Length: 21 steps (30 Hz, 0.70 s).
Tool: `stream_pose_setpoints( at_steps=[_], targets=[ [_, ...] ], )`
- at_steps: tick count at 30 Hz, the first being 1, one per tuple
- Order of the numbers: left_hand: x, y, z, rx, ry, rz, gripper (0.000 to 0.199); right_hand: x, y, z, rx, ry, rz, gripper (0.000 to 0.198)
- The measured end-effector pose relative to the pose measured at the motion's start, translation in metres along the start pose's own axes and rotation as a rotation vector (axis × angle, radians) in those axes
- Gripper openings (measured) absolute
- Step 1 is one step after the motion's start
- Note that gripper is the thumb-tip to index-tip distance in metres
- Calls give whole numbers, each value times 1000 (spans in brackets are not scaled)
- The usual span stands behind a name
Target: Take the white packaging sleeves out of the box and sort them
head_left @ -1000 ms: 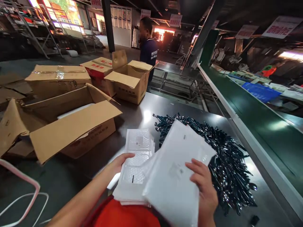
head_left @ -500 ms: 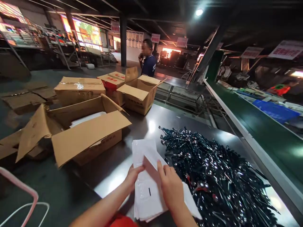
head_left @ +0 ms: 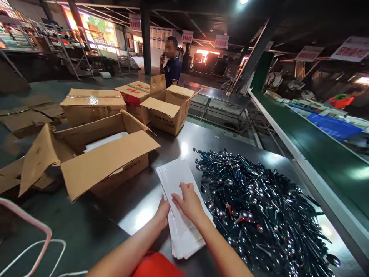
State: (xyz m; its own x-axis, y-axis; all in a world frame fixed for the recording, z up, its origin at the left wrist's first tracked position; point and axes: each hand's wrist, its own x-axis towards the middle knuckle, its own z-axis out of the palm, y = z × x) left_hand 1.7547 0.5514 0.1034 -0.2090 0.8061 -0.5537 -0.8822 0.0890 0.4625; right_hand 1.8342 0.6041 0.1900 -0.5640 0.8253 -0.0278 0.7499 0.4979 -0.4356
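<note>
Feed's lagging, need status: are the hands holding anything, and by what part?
Nothing is lifted. The right hand lies flat on top of the white bag stack on the table; the left hand touches its left edge.

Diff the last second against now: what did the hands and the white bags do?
The stack of white bags, earlier lifted and fanned in both hands, now lies flat on the metal table. The right hand presses on top; the left hand steadies its edge. The pile of dark utensils and the open cardboard box are unchanged.
</note>
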Motion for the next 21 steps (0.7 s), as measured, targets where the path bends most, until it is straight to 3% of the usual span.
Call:
stream_pose_setpoints(
  at_steps=[3, 6, 12, 18, 21],
  targets=[
    [-3, 12, 0, 43, -33, -67, 18, 1, 24, -13, 127, 115, 56, 58],
    [-8, 21, 3, 85, -69, -125, 12, 2, 54, -12, 389, 128, 142, 74],
    [-14, 20, 9, 161, -138, -251, 23, -16, 85, 27, 743, 75, 295, 46],
    [-13, 16, -5, 59, -214, -347, 69, -31, 87, 53, 769, 111, 421, 44],
    [-8, 16, -17, 34, -191, -392, 51, -36, 80, 59, 688, 132, 449, 43]
  ],
)
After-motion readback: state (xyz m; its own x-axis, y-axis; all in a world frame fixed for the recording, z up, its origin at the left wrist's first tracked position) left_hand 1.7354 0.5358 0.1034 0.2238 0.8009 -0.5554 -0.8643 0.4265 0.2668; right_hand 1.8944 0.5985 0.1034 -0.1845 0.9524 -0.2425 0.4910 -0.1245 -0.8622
